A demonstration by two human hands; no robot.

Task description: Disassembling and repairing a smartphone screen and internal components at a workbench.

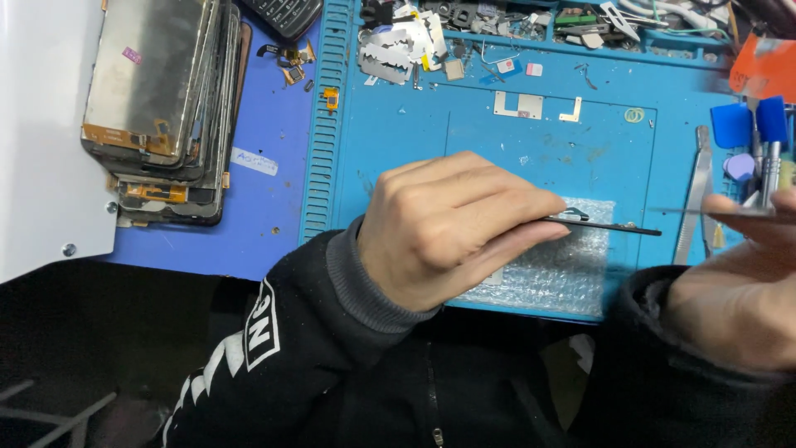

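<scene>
The left hand (448,228) holds a thin black panel (609,225) edge-on, its fingers (506,207) clamped along the near end so that the far end juts out to the right, above a square of bubble wrap (555,270) lying on the blue work mat (398,133); the right hand (738,290) sits at the picture's right edge, blurred, its fingers pinched together on a thin flat blade (705,213) that points toward the panel's free tip — the two look near, though whether they touch cannot be told. A stack of old phone screens (162,108) rests well apart at the far left of the bench, loose metal scraps (398,50) lie along the mat's top edge, and metal tweezers (695,195) lie just beside the bubble wrap. The likely danger is in the panel itself: held only at one end, a thin sheet could flex or crack if the blade levers too hard; a slip of the blade could also scratch the surface or nick the left fingertips — and a loosened grip would drop the panel onto the mat.
</scene>
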